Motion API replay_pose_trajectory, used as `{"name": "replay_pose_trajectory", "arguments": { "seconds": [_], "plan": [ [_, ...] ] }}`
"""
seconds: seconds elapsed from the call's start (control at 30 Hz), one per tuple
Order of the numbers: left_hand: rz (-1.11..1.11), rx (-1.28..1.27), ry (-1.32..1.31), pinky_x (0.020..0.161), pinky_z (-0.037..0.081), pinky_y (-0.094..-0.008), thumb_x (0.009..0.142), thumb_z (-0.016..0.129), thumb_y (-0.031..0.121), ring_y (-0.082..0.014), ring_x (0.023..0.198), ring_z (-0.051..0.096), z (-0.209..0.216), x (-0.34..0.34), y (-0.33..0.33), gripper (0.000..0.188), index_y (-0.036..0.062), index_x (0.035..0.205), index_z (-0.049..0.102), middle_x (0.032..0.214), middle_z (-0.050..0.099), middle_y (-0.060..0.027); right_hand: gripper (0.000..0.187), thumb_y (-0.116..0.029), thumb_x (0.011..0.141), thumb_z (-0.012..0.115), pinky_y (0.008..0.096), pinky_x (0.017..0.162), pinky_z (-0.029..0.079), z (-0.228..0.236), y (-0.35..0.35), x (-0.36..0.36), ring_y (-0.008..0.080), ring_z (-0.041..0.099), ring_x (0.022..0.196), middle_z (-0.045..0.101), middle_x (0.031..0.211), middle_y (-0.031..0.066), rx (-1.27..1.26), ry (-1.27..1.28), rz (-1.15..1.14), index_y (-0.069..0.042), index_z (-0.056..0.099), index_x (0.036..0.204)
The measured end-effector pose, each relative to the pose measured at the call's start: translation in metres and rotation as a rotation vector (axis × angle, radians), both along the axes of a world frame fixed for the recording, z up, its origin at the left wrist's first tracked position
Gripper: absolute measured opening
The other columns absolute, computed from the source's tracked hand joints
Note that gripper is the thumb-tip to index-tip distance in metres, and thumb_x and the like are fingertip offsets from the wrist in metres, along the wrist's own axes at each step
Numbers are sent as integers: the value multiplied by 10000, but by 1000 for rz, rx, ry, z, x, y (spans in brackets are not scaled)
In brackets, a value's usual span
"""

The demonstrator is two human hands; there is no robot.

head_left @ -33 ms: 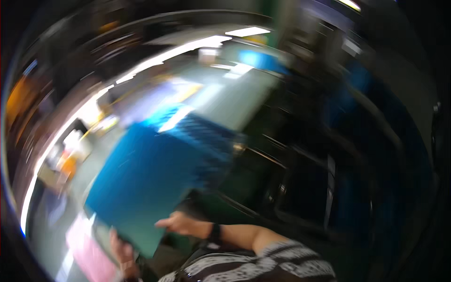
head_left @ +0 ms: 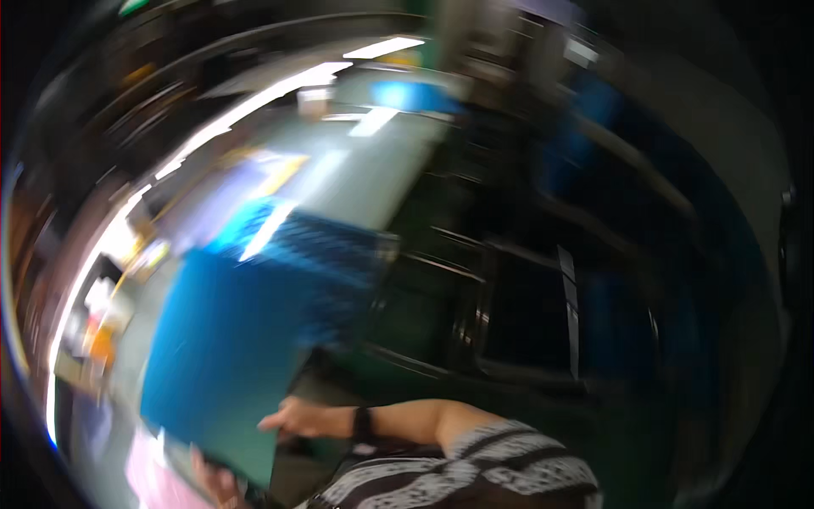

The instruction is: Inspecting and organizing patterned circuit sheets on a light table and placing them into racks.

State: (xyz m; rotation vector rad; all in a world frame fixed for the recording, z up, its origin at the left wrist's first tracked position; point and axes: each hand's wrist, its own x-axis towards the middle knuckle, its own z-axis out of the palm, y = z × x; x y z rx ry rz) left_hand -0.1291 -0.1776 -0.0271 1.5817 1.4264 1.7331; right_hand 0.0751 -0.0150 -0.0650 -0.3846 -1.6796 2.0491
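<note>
Blurred by motion, a smooth, flat blue sheet (head_left: 220,339) fills the middle left, its near edge close to my body. My right hand (head_left: 307,418) grips the near right edge of it, one finger stretched over the top. At the near left edge my left hand (head_left: 219,483) is closed round the sheet, partly cut off by the picture's lower rim and smeared. Just past the sheet's far edge lies a blue thing with a patterned surface (head_left: 318,246); I cannot tell whether the two touch.
A long grey-green worktable (head_left: 381,165) runs to the far side, with a blue item (head_left: 411,96) at its far end. Pink material (head_left: 165,475) is at the lower left. Small containers (head_left: 102,343) line the left edge. Dark metal frames (head_left: 441,254) stand to the right.
The whole scene has shifted left in the picture as my view turns right. The blue sheet has swung slightly with my hands, which keep their hold.
</note>
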Motion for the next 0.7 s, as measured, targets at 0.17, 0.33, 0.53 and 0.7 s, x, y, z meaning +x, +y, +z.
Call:
{"name": "replay_pose_trajectory", "arguments": {
  "seconds": [0.17,0.33,0.53,0.7],
  "plan": [
    [-514,-81,-39,996,389,-438,932,436,309,-296,1191,469,-21,24,124,542,-36,1344,361,1308,460,-181,375,-35,826,637,382,629,549,-7,-11,-21,256,640,793,589,943,160,-614,53,-143,76,438,1124],
    [-568,-112,-58,992,391,-434,934,437,312,-291,1183,473,-14,19,127,532,-34,1334,371,1298,468,-176,538,0,822,623,385,693,563,-3,-15,-10,271,638,870,572,1009,172,-699,56,-217,46,300,1250],
    [-532,-142,-116,987,394,-429,937,439,314,-285,1173,477,-12,3,117,521,-31,1323,383,1286,478,-171,534,-22,807,649,364,620,536,15,-18,2,246,633,821,571,990,151,-690,58,-238,30,321,1226],
    [-509,-189,-168,982,397,-424,940,441,317,-280,1165,481,-8,-2,110,511,-30,1313,392,1276,486,-166,601,-19,784,677,389,666,546,10,-22,6,272,618,830,525,1011,197,-648,148,-203,142,294,1219]
  ]
}}
